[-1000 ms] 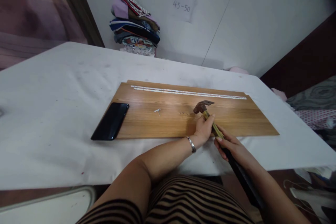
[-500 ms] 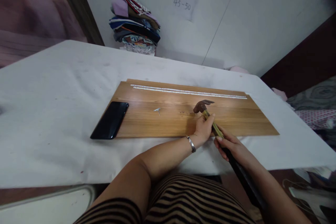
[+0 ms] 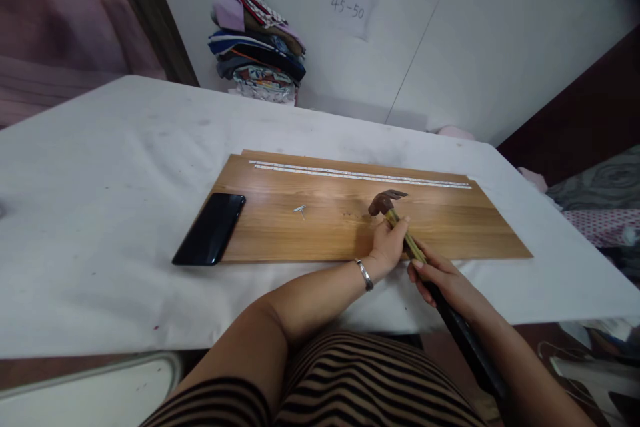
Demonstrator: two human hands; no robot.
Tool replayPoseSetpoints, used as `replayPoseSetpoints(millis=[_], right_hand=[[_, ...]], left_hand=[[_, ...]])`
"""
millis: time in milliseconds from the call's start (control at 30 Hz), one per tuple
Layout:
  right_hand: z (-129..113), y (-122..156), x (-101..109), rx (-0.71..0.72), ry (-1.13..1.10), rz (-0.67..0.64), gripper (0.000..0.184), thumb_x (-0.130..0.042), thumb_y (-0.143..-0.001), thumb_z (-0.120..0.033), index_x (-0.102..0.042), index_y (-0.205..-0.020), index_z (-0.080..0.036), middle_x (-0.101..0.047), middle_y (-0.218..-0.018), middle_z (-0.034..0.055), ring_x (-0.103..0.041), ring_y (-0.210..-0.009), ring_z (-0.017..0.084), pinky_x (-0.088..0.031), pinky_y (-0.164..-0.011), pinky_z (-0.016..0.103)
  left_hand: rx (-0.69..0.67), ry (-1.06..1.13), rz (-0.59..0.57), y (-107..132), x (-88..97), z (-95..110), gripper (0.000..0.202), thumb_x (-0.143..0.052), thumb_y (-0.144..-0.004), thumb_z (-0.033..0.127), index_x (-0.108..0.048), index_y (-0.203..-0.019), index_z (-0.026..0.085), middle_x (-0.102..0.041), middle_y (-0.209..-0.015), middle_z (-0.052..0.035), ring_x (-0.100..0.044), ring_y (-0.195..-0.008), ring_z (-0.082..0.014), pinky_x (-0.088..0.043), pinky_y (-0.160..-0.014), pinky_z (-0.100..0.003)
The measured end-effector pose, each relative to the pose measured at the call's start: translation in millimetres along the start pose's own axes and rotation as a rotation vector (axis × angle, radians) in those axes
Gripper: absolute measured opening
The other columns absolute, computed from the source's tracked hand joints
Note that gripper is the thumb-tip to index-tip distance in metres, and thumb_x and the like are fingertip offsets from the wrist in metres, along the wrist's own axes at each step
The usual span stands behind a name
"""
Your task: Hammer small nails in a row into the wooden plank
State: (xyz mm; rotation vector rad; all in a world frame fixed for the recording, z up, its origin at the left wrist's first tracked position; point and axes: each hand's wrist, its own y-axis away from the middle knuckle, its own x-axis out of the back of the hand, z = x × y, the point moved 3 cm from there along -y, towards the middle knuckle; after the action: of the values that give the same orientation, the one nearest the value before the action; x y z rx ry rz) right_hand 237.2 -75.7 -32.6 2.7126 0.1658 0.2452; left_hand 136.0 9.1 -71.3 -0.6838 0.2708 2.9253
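White cloth covers the table, spanning the frame. Nearest, btm ctr: striped shirt. Hammer slants from lower rt up to just rt of ctr, head over the board; can't tell if it touches the wood. R hand is curled round the shaft near the top of the dark grip; L hand is closed round the neck just below the head, bracelet at wrist.

Hammer's prob. top-heavy & rigid, hard to damage. For a swing, best held low on the grip; up by the head steadies the weight. Board looks stiff, smooth, best lifted by its edges. Phone lies over its left end, prob. slick & fragile. Small metal bits, prob. nails, sit mid-board: light, pinch by 1 shank.

Farther: 2 white strips along board's far side. Beyond, upper left: clothes; top ctr: notes on wall.
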Motion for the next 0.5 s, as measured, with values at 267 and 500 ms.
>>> replayPoseSetpoints(millis=[267,500], right_hand=[[-0.2,0.1,-0.6,0.001,-0.018,-0.021,0.074,-0.061,-0.087,-0.044,-0.031,-0.153,-0.03,-0.059,-0.074,-0.0022,-0.047,-0.041,0.008,-0.035,-0.035,0.02],[-8.7,-2.4,3.6,-0.004,-0.141,-0.133,0.078,-0.061,-0.087,-0.044,-0.025,-0.153,-0.024,-0.06,-0.068,-0.0026,-0.052,-0.039,0.01,-0.043,-0.034,0.02]], left_hand=[[0.028,0.008,-0.009,0.0,1.1,-0.8,0.038,-0.062,-0.076,0.048,-0.044,-0.059,0.02,-0.041,-0.056,0.0052,-0.037,-0.056,-0.0099,-0.034,-0.056,-0.024],[-0.015,-0.089,-0.038,-0.4,-0.6,0.6,0.043,-0.06,-0.077,0.056,-0.047,-0.061,0.018,-0.043,-0.056,0.0047,-0.04,-0.057,-0.0094,-0.033,-0.054,-0.023]])
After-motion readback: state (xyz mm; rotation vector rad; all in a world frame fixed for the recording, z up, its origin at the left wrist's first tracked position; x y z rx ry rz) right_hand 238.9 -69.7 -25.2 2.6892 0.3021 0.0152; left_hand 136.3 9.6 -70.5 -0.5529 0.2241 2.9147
